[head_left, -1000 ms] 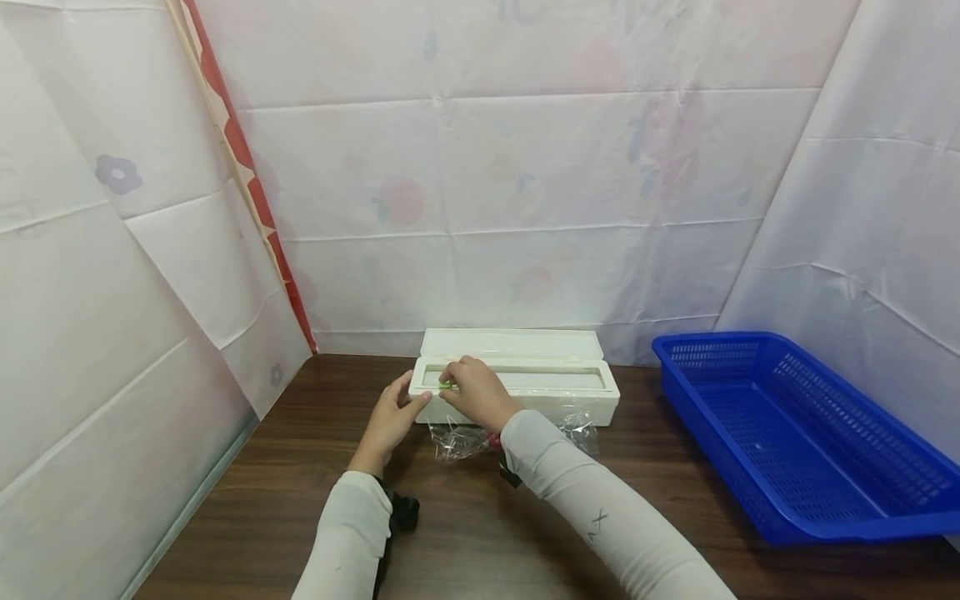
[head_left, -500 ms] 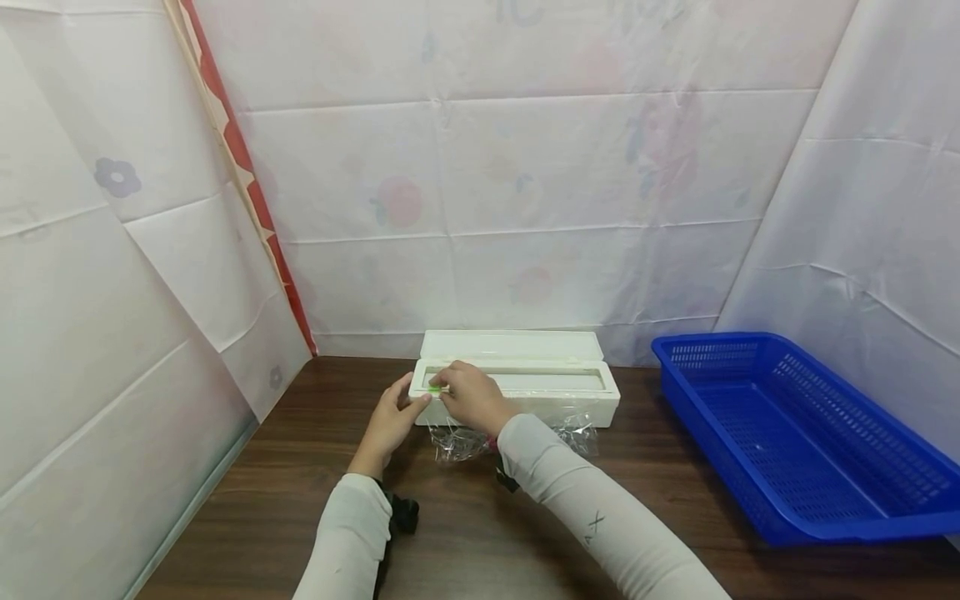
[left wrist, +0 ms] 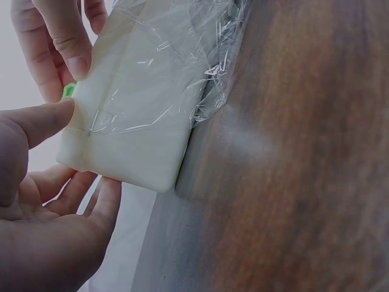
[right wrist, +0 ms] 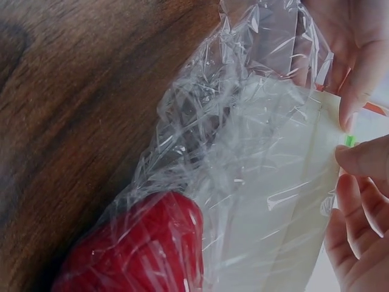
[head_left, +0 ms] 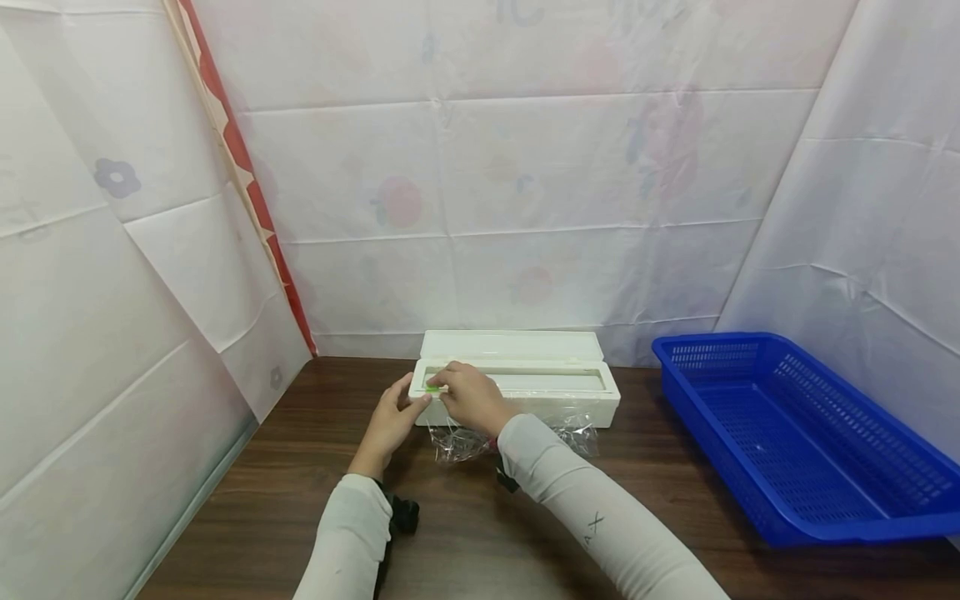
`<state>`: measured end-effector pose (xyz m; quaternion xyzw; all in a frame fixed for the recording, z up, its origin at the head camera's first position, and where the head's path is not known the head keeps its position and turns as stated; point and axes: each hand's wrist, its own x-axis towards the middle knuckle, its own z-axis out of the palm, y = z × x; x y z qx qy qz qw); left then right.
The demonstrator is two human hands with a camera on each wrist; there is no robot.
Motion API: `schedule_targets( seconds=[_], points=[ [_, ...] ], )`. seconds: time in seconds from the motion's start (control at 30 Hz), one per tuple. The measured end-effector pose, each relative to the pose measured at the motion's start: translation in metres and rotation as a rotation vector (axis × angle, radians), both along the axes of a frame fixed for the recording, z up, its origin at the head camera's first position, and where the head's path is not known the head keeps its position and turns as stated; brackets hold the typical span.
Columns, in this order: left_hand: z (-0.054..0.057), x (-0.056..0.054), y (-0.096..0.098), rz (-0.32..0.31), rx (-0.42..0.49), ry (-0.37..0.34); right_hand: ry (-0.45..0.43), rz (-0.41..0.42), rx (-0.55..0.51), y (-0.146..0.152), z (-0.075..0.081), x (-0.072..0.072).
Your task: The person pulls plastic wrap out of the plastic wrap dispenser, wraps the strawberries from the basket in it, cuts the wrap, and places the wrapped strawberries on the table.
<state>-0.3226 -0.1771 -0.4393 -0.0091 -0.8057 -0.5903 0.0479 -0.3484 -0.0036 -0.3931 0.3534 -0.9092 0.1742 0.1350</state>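
Note:
A long white cling film dispenser (head_left: 592, 411) stands on the table with its lid (head_left: 513, 345) raised at the back. My left hand (head_left: 386, 425) grips its left end, thumb on the front top edge and fingers around the side. At the left of the front edge, my right hand (head_left: 474, 397) pinches a small green slide cutter (head_left: 432, 388), mostly hidden by the fingers. Crumpled clear cling film (head_left: 459, 443) hangs down the front onto the table. In the right wrist view, a rounded red thing (right wrist: 146, 243) lies under the film; its kind is unclear.
A blue perforated plastic basket (head_left: 806, 529) stands at the right of the dark wooden table (head_left: 262, 517). White patterned sheets (head_left: 480, 183) enclose the back and both sides.
My right hand has shifted slightly left with the green slide cutter, along the dispenser's front edge toward my left thumb. My left hand and the dispenser have stayed in place.

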Motion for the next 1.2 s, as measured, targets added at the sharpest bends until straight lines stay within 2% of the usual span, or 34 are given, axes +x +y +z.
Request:
schedule_targets(
  seconds=[0.63, 0.93, 1.2],
  points=[
    [0.0008, 0.0003, 0.0000, -0.007, 0.008, -0.002, 0.021, 0.059, -0.004, 0.0035, -0.0015, -0.0018],
    [0.0001, -0.0008, -0.0001, -0.006, -0.007, 0.000, 0.071, 0.067, 0.032, 0.0040, -0.0036, -0.0033],
    [-0.0010, -0.0010, 0.0003, 0.002, -0.030, 0.004, 0.167, 0.094, 0.058, 0.0023, -0.0069, -0.0015]
  ],
)
